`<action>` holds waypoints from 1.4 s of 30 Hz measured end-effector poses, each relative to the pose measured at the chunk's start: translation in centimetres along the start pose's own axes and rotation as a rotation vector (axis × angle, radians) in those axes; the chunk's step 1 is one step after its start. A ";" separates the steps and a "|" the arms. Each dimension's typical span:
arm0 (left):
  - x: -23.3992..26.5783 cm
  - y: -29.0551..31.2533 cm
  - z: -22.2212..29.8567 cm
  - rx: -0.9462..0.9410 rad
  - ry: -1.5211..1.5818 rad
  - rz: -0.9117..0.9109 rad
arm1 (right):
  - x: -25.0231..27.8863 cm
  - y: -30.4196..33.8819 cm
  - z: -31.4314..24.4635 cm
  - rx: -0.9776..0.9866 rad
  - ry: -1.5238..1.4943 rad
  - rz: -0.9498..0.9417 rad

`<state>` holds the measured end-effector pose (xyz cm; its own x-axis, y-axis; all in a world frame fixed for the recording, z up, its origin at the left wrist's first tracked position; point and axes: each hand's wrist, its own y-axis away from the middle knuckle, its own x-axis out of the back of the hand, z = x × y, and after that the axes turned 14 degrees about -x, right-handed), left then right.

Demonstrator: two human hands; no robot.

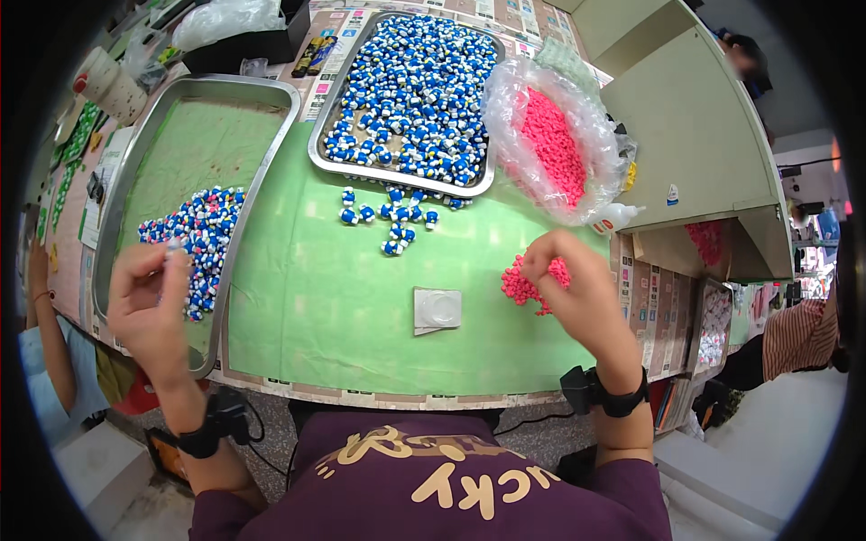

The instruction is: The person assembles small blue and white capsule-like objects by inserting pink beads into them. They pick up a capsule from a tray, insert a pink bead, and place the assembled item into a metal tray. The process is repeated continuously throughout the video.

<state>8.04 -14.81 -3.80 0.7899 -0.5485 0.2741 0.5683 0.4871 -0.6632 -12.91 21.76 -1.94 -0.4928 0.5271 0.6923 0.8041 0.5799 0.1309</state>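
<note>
My left hand (149, 302) is over the left metal tray, its thumb and fingers pinched together. A tiny pale bit shows at the fingertips, too small to name. Beneath it in that tray (287, 106) lies a heap of small blue-and-white figures (209, 221), some with pink parts. My right hand (577, 284) hovers at a small pile of pink pieces (518, 287), fingers curled in a pinch; whatever they hold is hidden. Between both hands, a small white square block with a round clear disc (438, 309) sits on the green mat (361, 347).
A second metal tray (320, 168) full of blue-and-white figures stands at the back, with several loose figures (397, 216) before it. Beside it are a plastic bag of pink pieces (552, 149) and a small white bottle (617, 216). A pale cabinet (695, 126) bounds the right; another person's arm (52, 334) is at left.
</note>
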 end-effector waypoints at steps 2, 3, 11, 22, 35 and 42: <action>3.3 0.6 -2.7 0.028 -0.184 0.037 | -0.6 0.4 0.4 0.038 0.122 -0.015; 4.3 0.7 -3.7 0.090 -0.245 0.018 | -1.0 0.6 0.5 0.058 0.182 -0.023; 0.8 -2.2 0.0 0.117 -0.751 -0.116 | -2.1 0.4 0.3 0.161 0.426 -0.028; -14.4 0.7 3.7 -0.061 -0.090 -0.797 | -4.0 1.3 -1.1 0.235 0.739 0.103; -14.1 -0.5 4.9 0.137 0.204 -0.725 | -6.0 2.2 -0.6 0.134 0.865 0.272; -12.6 -1.4 6.4 0.232 0.419 -0.628 | -3.8 0.3 -0.5 0.012 0.338 0.008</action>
<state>-1.23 -4.28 -1.85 0.1789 -0.9559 0.2330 0.9491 0.1053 -0.2968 -10.61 19.59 -4.17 -0.3468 0.2976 0.8895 0.8026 0.5850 0.1172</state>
